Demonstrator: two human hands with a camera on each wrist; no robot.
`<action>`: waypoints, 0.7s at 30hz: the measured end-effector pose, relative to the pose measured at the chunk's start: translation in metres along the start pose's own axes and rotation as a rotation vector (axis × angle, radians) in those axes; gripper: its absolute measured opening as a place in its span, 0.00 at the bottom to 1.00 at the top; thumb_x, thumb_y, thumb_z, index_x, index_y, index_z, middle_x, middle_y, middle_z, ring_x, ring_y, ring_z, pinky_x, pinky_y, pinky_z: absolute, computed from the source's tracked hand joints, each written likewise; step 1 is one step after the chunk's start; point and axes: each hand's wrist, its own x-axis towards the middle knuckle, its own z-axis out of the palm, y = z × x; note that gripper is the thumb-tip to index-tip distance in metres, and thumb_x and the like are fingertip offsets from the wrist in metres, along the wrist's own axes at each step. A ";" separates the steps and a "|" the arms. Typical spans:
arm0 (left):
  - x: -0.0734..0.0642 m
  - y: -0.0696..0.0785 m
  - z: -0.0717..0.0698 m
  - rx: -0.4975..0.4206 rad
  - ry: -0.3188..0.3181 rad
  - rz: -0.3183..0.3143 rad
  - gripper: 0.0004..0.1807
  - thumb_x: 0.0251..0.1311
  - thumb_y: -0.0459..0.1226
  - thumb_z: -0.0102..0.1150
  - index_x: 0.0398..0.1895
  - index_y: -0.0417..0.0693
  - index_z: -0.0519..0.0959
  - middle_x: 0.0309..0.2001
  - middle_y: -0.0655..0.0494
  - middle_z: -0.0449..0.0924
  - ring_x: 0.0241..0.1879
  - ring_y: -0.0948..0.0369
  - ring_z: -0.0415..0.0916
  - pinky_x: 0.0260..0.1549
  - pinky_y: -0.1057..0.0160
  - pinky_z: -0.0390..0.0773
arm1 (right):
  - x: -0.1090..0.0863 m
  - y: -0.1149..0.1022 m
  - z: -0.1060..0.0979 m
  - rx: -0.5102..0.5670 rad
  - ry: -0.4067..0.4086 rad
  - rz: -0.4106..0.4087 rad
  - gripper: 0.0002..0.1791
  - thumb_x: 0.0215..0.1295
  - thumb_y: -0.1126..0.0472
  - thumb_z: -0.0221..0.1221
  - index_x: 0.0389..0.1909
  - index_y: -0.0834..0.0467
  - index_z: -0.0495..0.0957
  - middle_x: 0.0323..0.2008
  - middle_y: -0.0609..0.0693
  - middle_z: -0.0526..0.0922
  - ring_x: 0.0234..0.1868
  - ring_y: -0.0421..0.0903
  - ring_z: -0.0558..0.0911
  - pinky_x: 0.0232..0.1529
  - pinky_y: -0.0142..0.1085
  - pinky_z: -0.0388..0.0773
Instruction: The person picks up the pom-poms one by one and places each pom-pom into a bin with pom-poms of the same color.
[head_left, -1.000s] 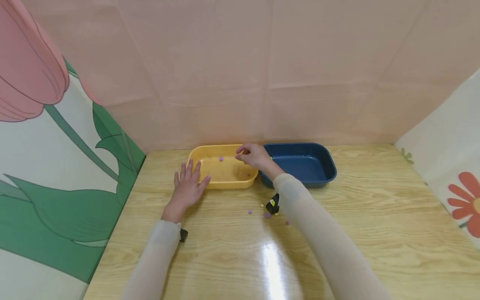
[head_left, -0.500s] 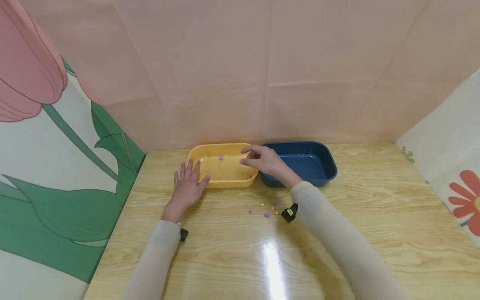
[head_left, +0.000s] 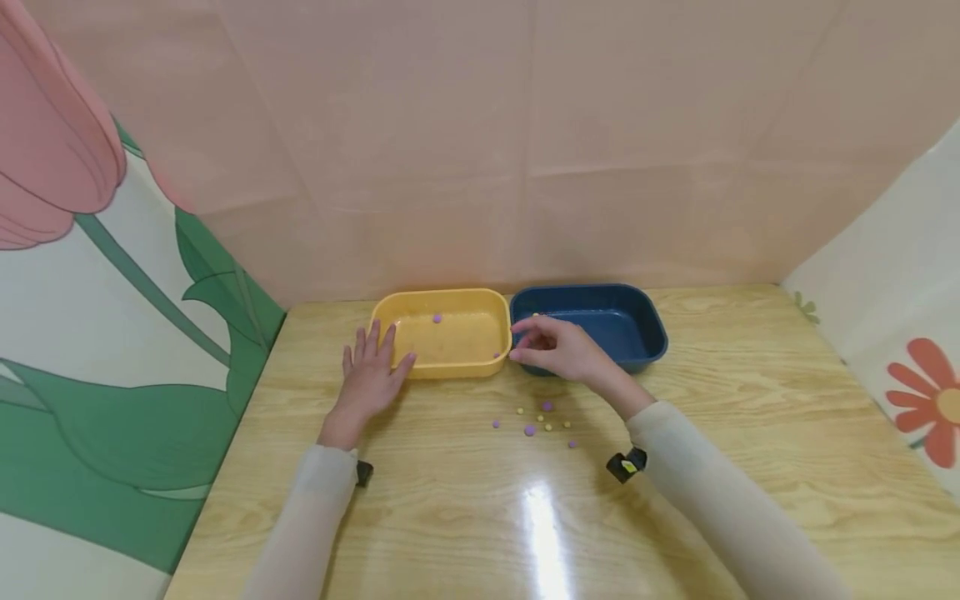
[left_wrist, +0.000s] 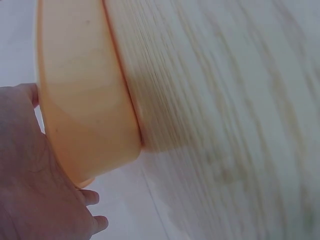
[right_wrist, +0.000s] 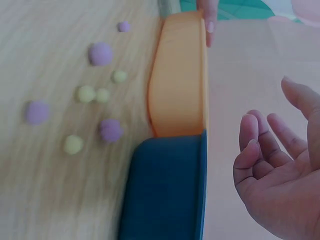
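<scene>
My left hand (head_left: 371,379) rests on the left end of the yellow tray (head_left: 450,367), fingers spread over its rim. A purple ball (head_left: 437,318) lies inside near the back, and another small purple ball (head_left: 496,356) lies by the front right corner. Above the left end of the blue tray (head_left: 645,354) is my right hand (head_left: 558,350), its fingers loosely bent and thumb apart. In the right wrist view nothing shows between the fingers (right_wrist: 245,160). A small yellow ball (head_left: 536,315) shows at the blue tray's left end, beyond the hand.
Several small purple balls (head_left: 529,430) and yellow balls (head_left: 548,427) lie on the wooden table (head_left: 420,508) in front of the trays. The trays stand side by side against a pink back wall (head_left: 420,208). Black wrist cameras (head_left: 626,465) hang under the sleeves.
My right hand has moved right, from over the yellow tray to over the blue one, and its fingers have parted. The left hand stays on the yellow tray.
</scene>
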 end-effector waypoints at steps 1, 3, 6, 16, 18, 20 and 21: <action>0.000 0.000 0.000 -0.001 0.001 -0.002 0.40 0.66 0.63 0.28 0.75 0.55 0.40 0.75 0.48 0.28 0.71 0.48 0.18 0.64 0.37 0.28 | -0.004 0.002 0.000 -0.005 0.001 0.002 0.27 0.51 0.34 0.61 0.52 0.40 0.74 0.36 0.40 0.80 0.39 0.42 0.78 0.43 0.39 0.73; -0.001 0.001 0.000 0.000 0.000 -0.004 0.40 0.66 0.63 0.28 0.75 0.56 0.40 0.75 0.48 0.28 0.71 0.48 0.19 0.64 0.38 0.28 | -0.011 0.007 0.000 -0.008 -0.004 0.008 0.28 0.51 0.34 0.61 0.52 0.40 0.74 0.36 0.40 0.81 0.38 0.42 0.78 0.42 0.39 0.73; -0.001 0.002 0.000 0.004 0.003 -0.005 0.40 0.66 0.63 0.28 0.75 0.56 0.40 0.75 0.48 0.28 0.71 0.49 0.19 0.64 0.38 0.29 | -0.019 0.015 0.000 -0.016 -0.006 0.007 0.29 0.51 0.35 0.61 0.53 0.43 0.75 0.36 0.40 0.81 0.36 0.42 0.78 0.39 0.38 0.74; 0.000 0.002 0.000 -0.006 0.009 -0.004 0.39 0.67 0.62 0.30 0.75 0.55 0.41 0.75 0.47 0.29 0.71 0.48 0.20 0.64 0.37 0.28 | -0.045 0.040 -0.003 0.001 0.015 0.001 0.25 0.54 0.44 0.64 0.51 0.49 0.76 0.34 0.45 0.81 0.32 0.44 0.78 0.33 0.32 0.74; 0.000 0.002 0.000 -0.008 0.007 -0.005 0.39 0.67 0.62 0.30 0.75 0.55 0.41 0.75 0.47 0.29 0.71 0.48 0.19 0.64 0.37 0.28 | -0.051 0.044 -0.004 0.021 0.017 0.003 0.23 0.55 0.47 0.65 0.51 0.49 0.76 0.35 0.46 0.81 0.32 0.45 0.78 0.33 0.32 0.75; -0.001 0.002 0.000 -0.006 0.007 -0.007 0.39 0.67 0.62 0.30 0.75 0.54 0.41 0.75 0.47 0.29 0.71 0.48 0.20 0.64 0.37 0.29 | -0.059 0.038 -0.006 0.023 0.009 0.003 0.21 0.57 0.52 0.64 0.52 0.51 0.76 0.35 0.48 0.81 0.32 0.46 0.78 0.33 0.32 0.75; -0.001 0.002 0.000 -0.009 0.006 -0.007 0.39 0.67 0.62 0.30 0.75 0.54 0.42 0.75 0.47 0.29 0.71 0.47 0.20 0.64 0.36 0.29 | -0.063 0.034 -0.007 0.023 0.002 0.000 0.20 0.58 0.55 0.64 0.52 0.52 0.76 0.35 0.49 0.81 0.33 0.47 0.78 0.33 0.33 0.75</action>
